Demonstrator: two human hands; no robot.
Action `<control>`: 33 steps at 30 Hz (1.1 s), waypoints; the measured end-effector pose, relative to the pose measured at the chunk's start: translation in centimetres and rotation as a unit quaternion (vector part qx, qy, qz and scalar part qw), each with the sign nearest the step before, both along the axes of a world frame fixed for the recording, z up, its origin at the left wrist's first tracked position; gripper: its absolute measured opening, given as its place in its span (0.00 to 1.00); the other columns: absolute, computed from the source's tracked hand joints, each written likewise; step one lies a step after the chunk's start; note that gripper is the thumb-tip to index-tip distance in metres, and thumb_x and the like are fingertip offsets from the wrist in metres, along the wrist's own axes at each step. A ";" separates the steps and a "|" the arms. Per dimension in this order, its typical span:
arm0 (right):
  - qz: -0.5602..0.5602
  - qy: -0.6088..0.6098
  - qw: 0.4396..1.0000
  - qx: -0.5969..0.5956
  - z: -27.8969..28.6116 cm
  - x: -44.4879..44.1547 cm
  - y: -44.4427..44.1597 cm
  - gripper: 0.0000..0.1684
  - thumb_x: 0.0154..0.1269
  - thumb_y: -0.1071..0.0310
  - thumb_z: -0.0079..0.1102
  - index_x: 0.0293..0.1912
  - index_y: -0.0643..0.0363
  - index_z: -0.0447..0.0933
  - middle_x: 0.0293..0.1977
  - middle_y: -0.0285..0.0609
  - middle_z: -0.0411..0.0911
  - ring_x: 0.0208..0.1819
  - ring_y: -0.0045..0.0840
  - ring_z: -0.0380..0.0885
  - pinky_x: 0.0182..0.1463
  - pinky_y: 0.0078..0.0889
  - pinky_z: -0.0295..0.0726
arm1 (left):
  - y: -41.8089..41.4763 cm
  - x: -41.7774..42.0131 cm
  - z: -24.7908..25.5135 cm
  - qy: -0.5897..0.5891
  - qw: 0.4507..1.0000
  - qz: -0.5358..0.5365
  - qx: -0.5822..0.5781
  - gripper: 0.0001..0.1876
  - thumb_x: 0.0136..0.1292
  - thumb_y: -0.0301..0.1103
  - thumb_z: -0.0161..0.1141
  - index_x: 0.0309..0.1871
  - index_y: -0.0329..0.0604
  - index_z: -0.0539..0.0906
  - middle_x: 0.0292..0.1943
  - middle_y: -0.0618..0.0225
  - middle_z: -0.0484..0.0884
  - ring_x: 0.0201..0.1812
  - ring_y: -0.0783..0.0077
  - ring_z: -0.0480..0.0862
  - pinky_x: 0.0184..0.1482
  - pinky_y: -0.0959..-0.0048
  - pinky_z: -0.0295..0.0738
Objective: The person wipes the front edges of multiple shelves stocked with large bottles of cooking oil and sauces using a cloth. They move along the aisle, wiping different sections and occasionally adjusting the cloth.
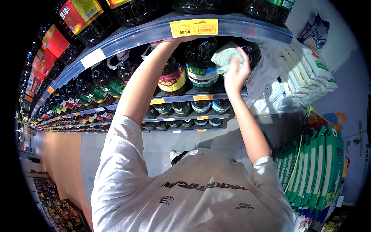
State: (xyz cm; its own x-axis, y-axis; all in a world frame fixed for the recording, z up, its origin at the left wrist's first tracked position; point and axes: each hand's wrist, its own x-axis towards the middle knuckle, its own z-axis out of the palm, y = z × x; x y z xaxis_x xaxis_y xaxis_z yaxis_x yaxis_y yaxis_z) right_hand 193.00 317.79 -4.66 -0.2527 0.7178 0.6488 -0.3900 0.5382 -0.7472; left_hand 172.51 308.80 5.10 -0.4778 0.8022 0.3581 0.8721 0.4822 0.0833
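Observation:
A bunched pale green cloth (227,58) is in my right hand (238,67), in front of the large dark bottles at the right end of the second shelf. Just left of the cloth stands a big bottle with a blue, white and green label (202,74). My left hand (188,38) reaches up under the front edge of the upper shelf (243,25). Its fingers are hidden behind the yellow price tag (193,28) and the edge. Below my left forearm sits a bottle with a magenta and yellow label (172,79).
Rows of dark bottles (107,79) run along the shelves to the left. White packaged bags (307,72) are stacked right of the shelf end, with clear plastic sheeting (265,66) between. At the right, a wire cart (285,162) stands by green packages (318,168).

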 end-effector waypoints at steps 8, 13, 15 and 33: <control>-0.052 -0.085 0.959 0.265 -5.2 -2.1 -2.6 0.34 0.58 0.82 0.56 0.66 0.65 0.69 0.69 0.58 0.64 0.73 0.56 0.59 0.76 0.51 0.58 | 0.2 0.2 0.2 0.002 1.000 -0.009 0.012 0.25 0.72 0.53 0.53 0.64 0.49 0.78 0.60 0.60 0.81 0.60 0.55 0.80 0.63 0.61 0.72; 0.096 -0.047 0.992 -0.074 -5.0 0.3 -2.9 0.22 0.69 0.76 0.54 0.61 0.68 0.72 0.60 0.51 0.76 0.60 0.38 0.77 0.66 0.40 0.73 | -2.2 2.6 0.4 -0.045 0.989 -0.122 0.068 0.25 0.73 0.53 0.53 0.64 0.48 0.77 0.60 0.59 0.81 0.60 0.54 0.79 0.63 0.61 0.72; 0.215 0.075 0.859 -0.458 -3.8 1.3 -3.8 0.18 0.74 0.70 0.53 0.59 0.68 0.74 0.55 0.47 0.78 0.53 0.28 0.79 0.61 0.32 0.76 | -5.0 5.1 1.0 -0.104 0.975 -0.160 0.116 0.24 0.74 0.52 0.52 0.63 0.45 0.77 0.60 0.58 0.81 0.60 0.53 0.79 0.63 0.61 0.72; 0.081 -0.085 0.939 0.322 -6.0 -7.8 -14.6 0.33 0.61 0.77 0.60 0.67 0.66 0.68 0.71 0.54 0.63 0.75 0.48 0.58 0.75 0.58 0.56 | -14.4 -1.7 -1.4 -0.223 0.958 0.036 0.177 0.20 0.73 0.47 0.57 0.49 0.36 0.85 0.37 0.65 0.86 0.36 0.73 0.81 0.43 0.73 0.76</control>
State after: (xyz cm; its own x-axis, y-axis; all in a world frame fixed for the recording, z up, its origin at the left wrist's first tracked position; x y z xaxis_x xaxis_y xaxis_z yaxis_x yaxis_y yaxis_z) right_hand 185.17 303.21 -10.65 -0.4642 0.1326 0.8758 -0.4105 0.8439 -0.3453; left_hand 170.83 294.45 3.73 -0.6957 0.6279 0.3489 0.6773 0.4114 0.6100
